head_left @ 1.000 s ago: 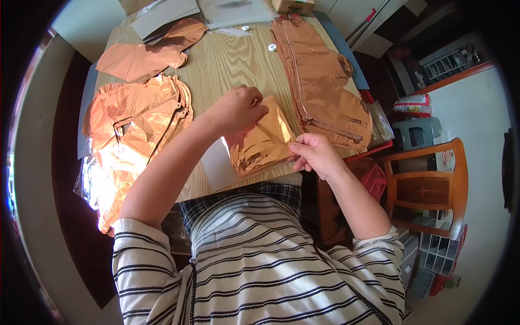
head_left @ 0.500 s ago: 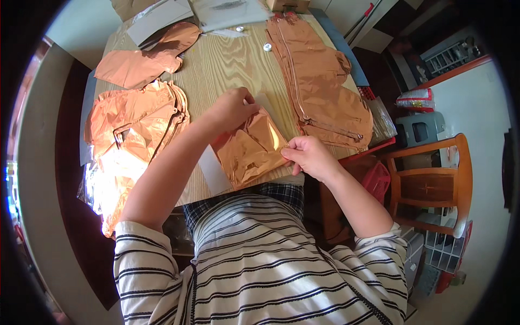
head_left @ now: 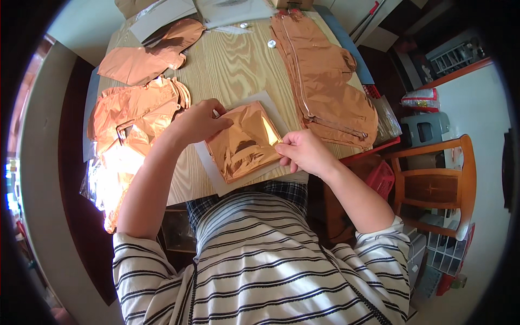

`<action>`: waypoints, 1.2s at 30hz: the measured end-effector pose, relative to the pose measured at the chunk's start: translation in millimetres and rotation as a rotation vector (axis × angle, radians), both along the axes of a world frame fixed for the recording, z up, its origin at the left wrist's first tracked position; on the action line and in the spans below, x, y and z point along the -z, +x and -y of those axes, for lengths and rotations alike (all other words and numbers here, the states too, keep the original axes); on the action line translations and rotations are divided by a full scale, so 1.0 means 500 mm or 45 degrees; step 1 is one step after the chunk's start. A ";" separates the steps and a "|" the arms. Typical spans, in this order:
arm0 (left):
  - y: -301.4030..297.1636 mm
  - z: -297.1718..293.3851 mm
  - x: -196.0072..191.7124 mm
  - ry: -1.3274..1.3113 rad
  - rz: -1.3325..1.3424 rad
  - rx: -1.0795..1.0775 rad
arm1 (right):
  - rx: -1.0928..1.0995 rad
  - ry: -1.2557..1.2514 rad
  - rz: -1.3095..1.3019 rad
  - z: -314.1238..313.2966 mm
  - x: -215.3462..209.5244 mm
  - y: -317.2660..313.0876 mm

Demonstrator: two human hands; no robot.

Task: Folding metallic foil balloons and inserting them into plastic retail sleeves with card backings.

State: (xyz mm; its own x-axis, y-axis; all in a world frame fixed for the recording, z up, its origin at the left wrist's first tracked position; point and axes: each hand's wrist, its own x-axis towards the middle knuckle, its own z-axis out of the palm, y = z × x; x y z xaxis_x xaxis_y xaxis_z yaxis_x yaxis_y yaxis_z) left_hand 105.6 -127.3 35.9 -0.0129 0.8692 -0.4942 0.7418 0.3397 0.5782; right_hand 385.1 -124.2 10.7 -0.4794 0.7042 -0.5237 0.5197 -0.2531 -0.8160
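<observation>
A folded, shiny copper-coloured foil balloon (head_left: 244,143) forms a near-square packet close to the table's front edge. Under it lies a pale grey card (head_left: 215,174), whose border shows around the foil. At the packet's upper left corner is my left hand (head_left: 201,122), fingers curled and thumb on the foil edge. My right hand (head_left: 306,153) pinches the packet's right edge between thumb and fingers. The undersides of the fingers are hidden.
A stack of flat foil balloons (head_left: 319,76) lies on the right of the wooden table (head_left: 233,65). More crumpled foil balloons (head_left: 135,116) lie at left, one in bright glare. Grey cards (head_left: 165,19) and a small white roll (head_left: 272,44) sit farther back. A wooden chair (head_left: 433,184) stands right.
My left hand has moved left and down from the packet's top corner. The foil now looks flatter and squarer, with more of the card showing. My right hand has shifted slightly left along the edge.
</observation>
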 end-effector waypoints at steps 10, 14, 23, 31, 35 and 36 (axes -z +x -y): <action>-0.002 0.029 0.037 0.252 -0.080 -0.042 | -0.348 1.036 0.557 -0.009 -0.018 -0.021; 0.002 0.044 0.042 0.362 -0.206 -0.006 | -0.390 1.344 0.463 -0.012 -0.009 -0.026; -0.006 0.050 0.039 0.396 -0.090 -0.059 | -0.730 1.505 0.188 -0.100 0.056 -0.119; -0.036 0.072 0.036 0.310 -0.011 -0.223 | -0.754 1.430 0.401 -0.072 0.099 -0.136; -0.037 0.093 0.020 0.254 0.124 -0.321 | -0.753 1.363 0.427 -0.055 0.086 -0.130; -0.035 0.096 0.024 0.253 0.126 -0.323 | -0.756 1.341 0.431 -0.051 0.083 -0.128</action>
State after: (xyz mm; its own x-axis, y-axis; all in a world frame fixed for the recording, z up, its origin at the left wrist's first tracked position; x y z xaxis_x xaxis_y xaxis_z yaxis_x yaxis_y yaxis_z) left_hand 88.0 -175.3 23.9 -0.2015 0.9239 -0.3254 0.5847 0.3800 0.7168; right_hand 321.3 -98.7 -31.0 -0.8171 0.5765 0.0025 0.5523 0.7841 -0.2832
